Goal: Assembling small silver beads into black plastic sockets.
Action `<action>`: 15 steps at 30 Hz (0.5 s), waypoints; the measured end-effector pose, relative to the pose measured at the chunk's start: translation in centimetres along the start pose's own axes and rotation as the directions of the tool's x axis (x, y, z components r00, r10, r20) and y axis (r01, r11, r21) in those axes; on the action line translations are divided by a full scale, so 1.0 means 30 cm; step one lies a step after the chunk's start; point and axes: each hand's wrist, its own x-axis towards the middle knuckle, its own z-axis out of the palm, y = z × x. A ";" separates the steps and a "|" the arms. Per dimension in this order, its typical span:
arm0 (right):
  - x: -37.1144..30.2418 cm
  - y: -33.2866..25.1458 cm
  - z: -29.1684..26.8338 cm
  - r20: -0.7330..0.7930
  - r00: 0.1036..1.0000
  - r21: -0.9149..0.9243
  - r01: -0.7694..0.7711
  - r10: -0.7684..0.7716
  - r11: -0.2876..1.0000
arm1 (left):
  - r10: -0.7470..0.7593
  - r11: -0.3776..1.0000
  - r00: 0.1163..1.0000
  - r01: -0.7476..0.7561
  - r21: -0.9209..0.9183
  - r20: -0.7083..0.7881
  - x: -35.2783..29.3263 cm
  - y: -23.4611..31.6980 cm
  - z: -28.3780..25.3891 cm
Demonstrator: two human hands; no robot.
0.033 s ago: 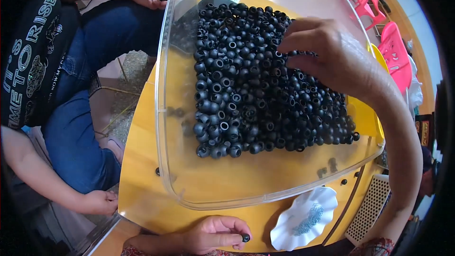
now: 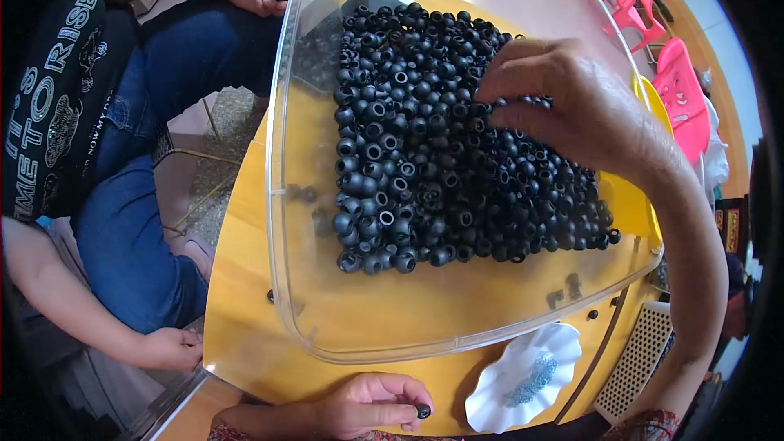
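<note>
**Yellow desk [image 2: 237, 310], clear bin [image 2: 280, 188] and a broad spread of black beads [image 2: 433, 139]**

Pink chairs [image 2: 682, 86] stand beyond the far right of the desk, and a co-worker [image 2: 57, 139] sits to the left. Nearly all the beads lie inside the bin, so by the look of it little has been taken out. The left hand [image 2: 367, 406], in front of the bin, has its grip pinched on a single bead [image 2: 423, 411] between thumb and finger. The right hand [image 2: 576, 98] reaches over the bin, fingertips down at the beads; whether its grip has one, I cannot tell. A couple of loose beads [image 2: 593, 314] rest on the desk outside the bin, near a wavy white dish [image 2: 484, 392] holding tiny pale bits [image 2: 535, 380].
</note>
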 end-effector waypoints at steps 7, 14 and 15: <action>0.054 -0.176 0.052 0.424 0.870 0.629 -0.081 -0.254 0.773 | -0.004 1.000 1.000 0.004 0.024 -0.015 0.002 0.008 0.007; -0.041 0.050 -0.005 0.085 0.982 0.603 -0.186 0.170 0.776 | -0.040 0.999 0.999 0.040 -0.004 0.008 0.011 0.020 0.012; -0.085 0.042 -0.043 0.111 0.965 0.505 -0.262 0.239 0.823 | -0.059 0.998 0.997 0.058 0.021 0.055 0.018 0.020 0.005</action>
